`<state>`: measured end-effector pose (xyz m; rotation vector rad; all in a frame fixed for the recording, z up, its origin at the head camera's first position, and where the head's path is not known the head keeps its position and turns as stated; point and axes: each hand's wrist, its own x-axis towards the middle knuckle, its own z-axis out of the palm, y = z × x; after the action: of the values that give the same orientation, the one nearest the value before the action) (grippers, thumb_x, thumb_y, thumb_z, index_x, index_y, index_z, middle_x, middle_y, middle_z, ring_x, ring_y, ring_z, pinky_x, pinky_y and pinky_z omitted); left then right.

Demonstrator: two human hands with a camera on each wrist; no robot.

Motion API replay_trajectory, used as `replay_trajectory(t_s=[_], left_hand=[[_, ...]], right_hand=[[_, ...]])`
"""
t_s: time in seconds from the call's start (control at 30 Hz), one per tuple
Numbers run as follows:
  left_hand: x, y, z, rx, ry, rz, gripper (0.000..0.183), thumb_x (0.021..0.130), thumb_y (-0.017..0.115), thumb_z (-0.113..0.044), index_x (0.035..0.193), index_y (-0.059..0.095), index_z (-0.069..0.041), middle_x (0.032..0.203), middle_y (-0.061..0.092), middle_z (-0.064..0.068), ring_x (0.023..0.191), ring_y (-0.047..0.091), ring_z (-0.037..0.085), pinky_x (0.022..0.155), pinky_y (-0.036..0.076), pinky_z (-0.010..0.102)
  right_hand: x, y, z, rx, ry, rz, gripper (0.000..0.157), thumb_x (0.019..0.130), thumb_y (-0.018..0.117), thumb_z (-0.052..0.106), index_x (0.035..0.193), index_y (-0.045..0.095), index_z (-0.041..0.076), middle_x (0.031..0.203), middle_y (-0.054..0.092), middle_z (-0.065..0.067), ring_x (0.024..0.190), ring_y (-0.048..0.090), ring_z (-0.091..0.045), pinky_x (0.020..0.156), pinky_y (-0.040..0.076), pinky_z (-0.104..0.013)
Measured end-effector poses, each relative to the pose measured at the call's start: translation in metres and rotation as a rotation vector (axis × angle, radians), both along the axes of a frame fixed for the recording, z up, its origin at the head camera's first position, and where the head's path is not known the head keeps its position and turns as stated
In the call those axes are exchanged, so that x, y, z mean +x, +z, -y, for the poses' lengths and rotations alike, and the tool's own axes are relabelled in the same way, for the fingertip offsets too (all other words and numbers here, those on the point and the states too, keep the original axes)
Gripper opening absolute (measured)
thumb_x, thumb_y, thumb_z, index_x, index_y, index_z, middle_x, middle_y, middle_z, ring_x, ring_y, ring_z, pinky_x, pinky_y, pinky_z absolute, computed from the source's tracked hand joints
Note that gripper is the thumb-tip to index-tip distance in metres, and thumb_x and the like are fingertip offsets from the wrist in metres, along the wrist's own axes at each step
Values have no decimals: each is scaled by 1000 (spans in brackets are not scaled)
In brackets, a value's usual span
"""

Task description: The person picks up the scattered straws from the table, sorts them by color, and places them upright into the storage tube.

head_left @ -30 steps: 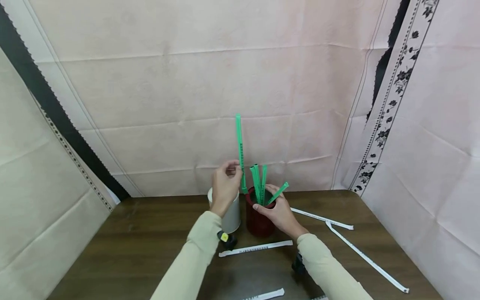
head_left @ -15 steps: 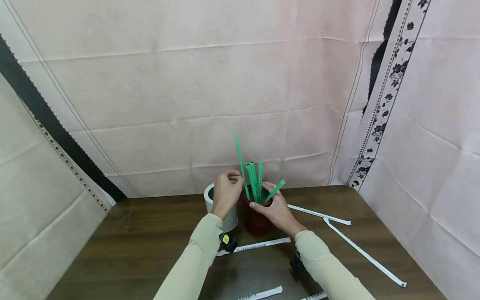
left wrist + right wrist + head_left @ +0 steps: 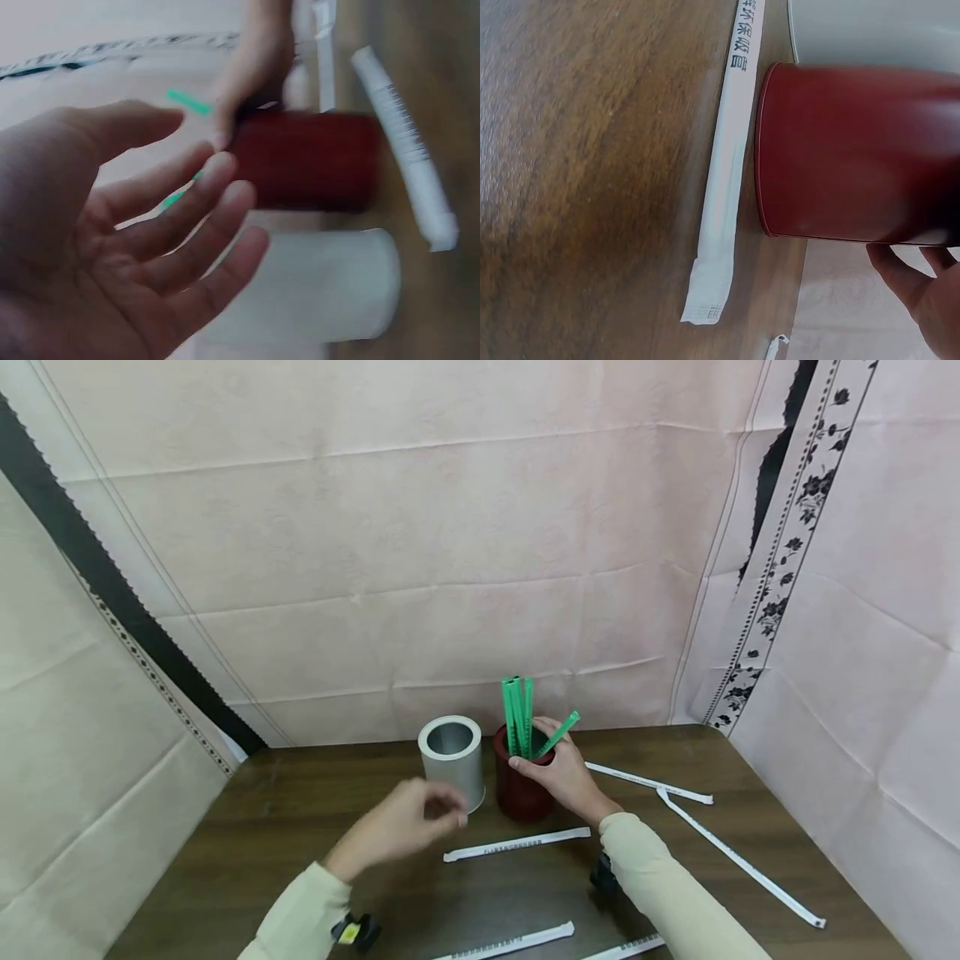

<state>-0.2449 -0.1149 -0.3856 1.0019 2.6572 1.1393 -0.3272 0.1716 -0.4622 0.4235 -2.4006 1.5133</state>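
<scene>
My right hand [image 3: 566, 781] grips the dark red cup [image 3: 521, 795] near its rim, thumb in front and fingers behind. Several green wrapped straws [image 3: 517, 717] stand in that cup, and one green straw [image 3: 559, 733] leans out to the right, over the hand. My left hand [image 3: 405, 825] is in the air, left of the cups and low in front of the white cup [image 3: 459, 772]. In the left wrist view its fingers [image 3: 217, 172] are loosely bent and hold nothing. The white cup stands upright beside the red one, with no straws showing above its rim.
A white paper-wrapped straw [image 3: 517, 843] lies in front of the cups. Two more [image 3: 510, 943] [image 3: 626, 948] lie at the near edge of view. On the right, two white straws [image 3: 651, 783] [image 3: 742, 860] meet at an angle. A cloth backdrop [image 3: 480, 527] surrounds the brown table.
The left hand has let go of a long green straw, now among those in the red cup, and has moved down and left. The right hand still holds the red cup.
</scene>
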Motion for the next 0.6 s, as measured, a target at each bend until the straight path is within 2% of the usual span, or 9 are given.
replay_trajectory(t_s=[0.07, 0.13, 0.23, 0.3, 0.4, 0.47, 0.6], left_hand=[[14, -16, 4, -27, -74, 65, 9, 97, 73, -9, 105, 77, -12, 91, 73, -11, 84, 66, 3, 76, 57, 25], [28, -33, 4, -26, -106, 123, 9, 95, 77, -9, 104, 77, -10, 89, 72, -13, 81, 65, 1, 74, 57, 23], [44, -57, -3, -38, -112, 170, 11, 91, 82, -11, 101, 77, -10, 86, 70, -16, 79, 63, -2, 73, 56, 21], [50, -69, -10, -87, -105, 177, 12, 90, 85, -13, 100, 78, -12, 86, 68, -17, 77, 60, -4, 72, 55, 21], [54, -85, -19, -205, -104, 173, 12, 89, 86, -14, 98, 78, -15, 84, 66, -18, 75, 59, -4, 70, 54, 21], [51, -100, -23, -287, -129, 123, 12, 89, 86, -16, 98, 78, -17, 82, 65, -18, 73, 57, -4, 65, 52, 22], [39, -143, -24, -370, -153, 34, 13, 89, 87, -22, 95, 76, -24, 79, 61, -22, 70, 54, -6, 59, 49, 22]], right_hand=[[0, 1, -1, -4, 6, 0, 81, 91, 84, 43, 157, 48, 14, 162, 38, -9, 151, 36, -35, 120, 33, -63], [0, 1, -2, -4, 5, 2, 80, 91, 84, 42, 157, 48, 14, 162, 38, -9, 151, 36, -35, 120, 33, -63], [-1, 1, -4, -1, 0, 1, 80, 91, 84, 41, 157, 48, 13, 162, 38, -9, 151, 35, -35, 120, 33, -62], [-1, 2, -5, 0, -5, 1, 80, 91, 84, 40, 157, 48, 13, 162, 37, -9, 151, 35, -35, 120, 33, -62], [-2, 2, -4, -1, -2, -3, 80, 91, 84, 39, 157, 47, 13, 162, 37, -10, 151, 35, -36, 120, 33, -63], [-1, 1, -3, -1, -2, -4, 81, 91, 84, 40, 157, 47, 13, 162, 37, -10, 151, 35, -36, 120, 33, -63], [-1, 0, -1, -3, 8, -11, 82, 90, 85, 41, 157, 47, 12, 162, 37, -11, 151, 36, -38, 119, 33, -64]])
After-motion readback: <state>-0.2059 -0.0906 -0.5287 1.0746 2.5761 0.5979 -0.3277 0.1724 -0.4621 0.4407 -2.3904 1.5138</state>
